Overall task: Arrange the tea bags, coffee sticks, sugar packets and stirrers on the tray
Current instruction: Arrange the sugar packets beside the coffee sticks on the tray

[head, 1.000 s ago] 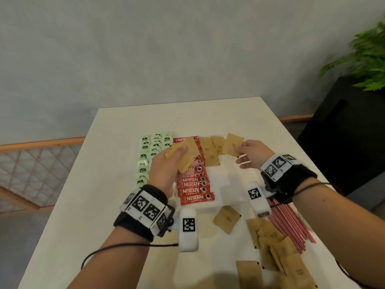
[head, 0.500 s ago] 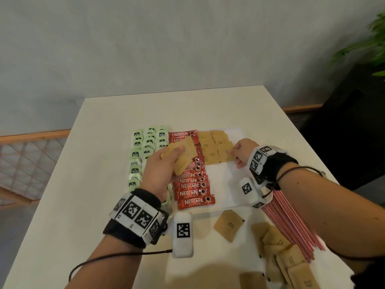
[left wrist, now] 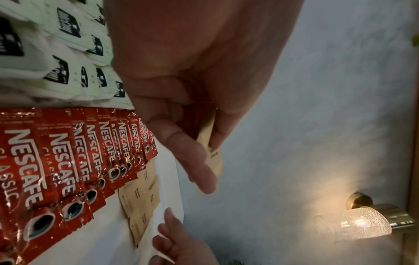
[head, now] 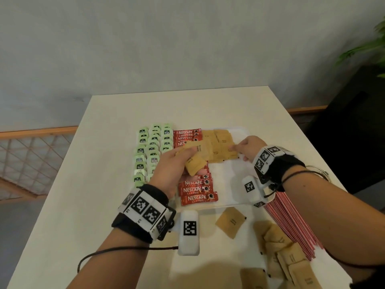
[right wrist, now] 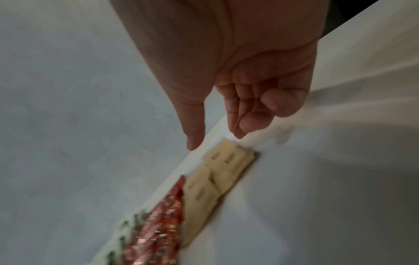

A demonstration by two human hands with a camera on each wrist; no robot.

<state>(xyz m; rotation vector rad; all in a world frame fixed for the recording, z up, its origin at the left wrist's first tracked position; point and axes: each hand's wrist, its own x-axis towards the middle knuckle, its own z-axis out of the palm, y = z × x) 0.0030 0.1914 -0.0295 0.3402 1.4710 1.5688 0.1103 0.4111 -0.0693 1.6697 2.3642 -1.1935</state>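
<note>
- Tray (head: 227, 184): near edge hidden by wrists; tea bags (head: 154, 142), coffee sticks (head: 198, 189), sugar packets (head: 218, 142) laid in rows.
- Stirrers (head: 291, 222) on worktop (head: 83, 184), partly covered.
- Left hand (head: 173, 170): grip clamped on packets.
- Right hand (right wrist: 244, 100): wrist view blurred; fingers apart, over sugar row.

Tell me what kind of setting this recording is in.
Probably a hotel or guest-room refreshment corner, though that is a guess. A white table against a plain wall holds a tray of tea bags and Nescafe sticks; a brass wall lamp glows, and a potted plant stands alongside.
</note>
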